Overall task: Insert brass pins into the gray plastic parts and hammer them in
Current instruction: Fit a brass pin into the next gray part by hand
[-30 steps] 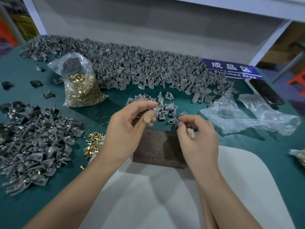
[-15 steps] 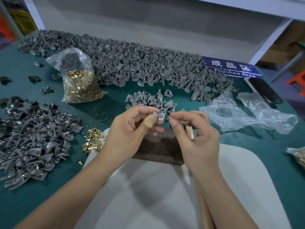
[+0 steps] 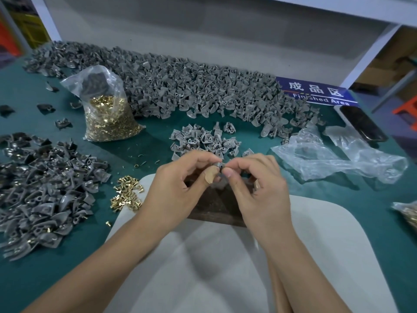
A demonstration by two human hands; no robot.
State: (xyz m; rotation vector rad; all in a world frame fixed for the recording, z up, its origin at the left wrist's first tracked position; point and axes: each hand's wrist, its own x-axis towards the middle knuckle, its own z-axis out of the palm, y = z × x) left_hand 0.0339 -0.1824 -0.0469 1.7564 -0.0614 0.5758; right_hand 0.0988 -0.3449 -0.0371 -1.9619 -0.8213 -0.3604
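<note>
Pinching one small gray plastic part between thumb and forefinger, the left hand holds it up over the dark wooden block, while the right hand meets it fingertip to fingertip, its thumb and forefinger closed at the part's hole as if seating a brass pin; the pin itself is too small and too hidden to make out. The work looks to be in the inserting step for this piece, with hammering not yet done, and no hammer head shows in view. As for the whole job, a heap of dark gray parts with brass glints lies at the left, which I judge to be pieces already pinned. Much is left: a small cluster of bare gray parts sits just beyond the hands, and a long bank of gray plastic parts runs along the back of the green table. Supplies are ample, with a loose scatter of brass pins near the left wrist and a clear plastic bag of brass pins standing behind it. Empty crumpled clear bags lie at the right, near a blue "Finished Area" sign.
</note>
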